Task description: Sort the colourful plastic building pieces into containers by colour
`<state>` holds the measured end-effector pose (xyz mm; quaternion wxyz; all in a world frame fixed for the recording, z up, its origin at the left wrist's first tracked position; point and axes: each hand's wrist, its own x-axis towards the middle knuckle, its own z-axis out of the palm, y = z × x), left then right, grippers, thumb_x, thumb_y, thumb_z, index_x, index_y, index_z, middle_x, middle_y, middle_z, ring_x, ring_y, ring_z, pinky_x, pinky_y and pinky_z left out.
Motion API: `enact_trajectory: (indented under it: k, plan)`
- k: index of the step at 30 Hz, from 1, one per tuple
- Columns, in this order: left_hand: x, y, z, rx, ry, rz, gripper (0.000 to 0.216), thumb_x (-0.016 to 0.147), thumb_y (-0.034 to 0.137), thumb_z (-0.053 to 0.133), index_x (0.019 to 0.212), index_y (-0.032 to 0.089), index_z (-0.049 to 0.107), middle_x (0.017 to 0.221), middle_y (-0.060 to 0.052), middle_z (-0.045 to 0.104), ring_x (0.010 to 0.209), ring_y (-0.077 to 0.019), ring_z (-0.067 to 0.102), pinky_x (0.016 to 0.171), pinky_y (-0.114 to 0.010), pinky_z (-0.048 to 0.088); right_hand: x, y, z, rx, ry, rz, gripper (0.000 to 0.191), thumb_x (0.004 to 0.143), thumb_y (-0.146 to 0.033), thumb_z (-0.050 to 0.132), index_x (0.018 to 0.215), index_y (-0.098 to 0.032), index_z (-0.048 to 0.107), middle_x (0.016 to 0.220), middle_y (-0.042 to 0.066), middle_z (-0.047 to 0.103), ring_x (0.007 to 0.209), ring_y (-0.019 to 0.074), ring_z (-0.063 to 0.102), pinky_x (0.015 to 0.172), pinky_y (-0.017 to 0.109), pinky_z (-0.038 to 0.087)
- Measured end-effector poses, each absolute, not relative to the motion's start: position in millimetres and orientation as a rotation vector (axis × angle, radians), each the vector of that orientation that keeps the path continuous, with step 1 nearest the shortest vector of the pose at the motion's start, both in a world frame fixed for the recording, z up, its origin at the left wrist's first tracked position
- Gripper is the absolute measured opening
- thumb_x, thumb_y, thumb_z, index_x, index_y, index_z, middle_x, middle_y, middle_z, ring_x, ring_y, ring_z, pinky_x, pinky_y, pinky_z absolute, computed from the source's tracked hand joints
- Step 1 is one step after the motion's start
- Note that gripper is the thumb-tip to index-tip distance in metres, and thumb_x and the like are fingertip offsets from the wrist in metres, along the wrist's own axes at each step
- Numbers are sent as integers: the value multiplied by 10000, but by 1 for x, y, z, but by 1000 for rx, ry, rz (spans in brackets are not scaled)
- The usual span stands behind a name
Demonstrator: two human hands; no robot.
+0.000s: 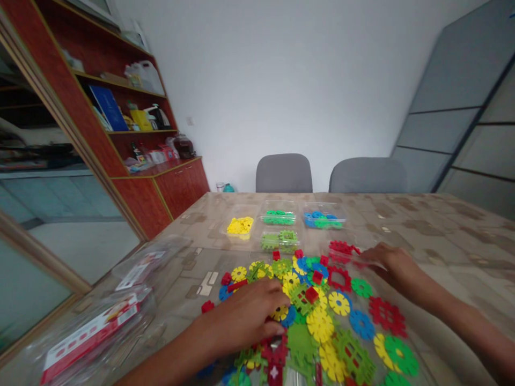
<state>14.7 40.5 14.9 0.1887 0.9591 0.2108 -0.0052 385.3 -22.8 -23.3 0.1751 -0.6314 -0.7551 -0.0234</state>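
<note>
A heap of flat plastic building pieces [322, 321] in red, yellow, green and blue covers the near part of the table [442, 241]. My left hand [245, 319] lies knuckles up on the heap's left side. Its fingers curl down over pieces, and what they grip is hidden. My right hand [392, 264] reaches left to a clear tray of red pieces [341, 250]. Its fingers are pressed together on a red piece [355, 250] at the tray's right edge.
Clear trays stand behind the heap: yellow pieces [240, 225], green [278, 217], blue with some green [323, 219], light green [279, 241]. Clear packaging with red and white card [92, 332] lies at the near left. Two grey chairs [284, 172] stand across the table, and a wooden shelf unit [132, 123] is on the left.
</note>
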Motion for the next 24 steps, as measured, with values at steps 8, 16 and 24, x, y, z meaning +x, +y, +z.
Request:
enact_trajectory:
  k: [8, 16, 24]
  plan:
    - [15, 41, 16, 2673, 578, -36, 268, 847, 268, 767, 1086, 210, 659, 1152, -67, 634, 1094, -264, 604, 914, -342, 461, 369, 21, -27, -1777, -2146, -44, 254, 886, -159, 511, 859, -229, 754, 918, 97, 781, 866, 277, 688, 824, 388, 507]
    - [5, 53, 26, 2605, 605, 47, 254, 925, 220, 661, 1176, 247, 638, 1162, -50, 663, 1099, -242, 612, 954, -328, 445, 359, 11, -11, -1708, -2029, -112, 320, 902, -314, 497, 1117, -206, 709, 1159, 134, 739, 1092, 333, 640, 975, 497, 467]
    - [1, 56, 23, 2597, 599, -26, 551, 796, 287, 810, 1293, 222, 583, 1276, -99, 604, 1161, -298, 584, 982, -370, 447, 405, -69, -44, -2001, -1810, 393, 382, 733, -436, 672, 1065, -263, 750, 1038, 123, 783, 651, 268, 715, 608, 366, 577]
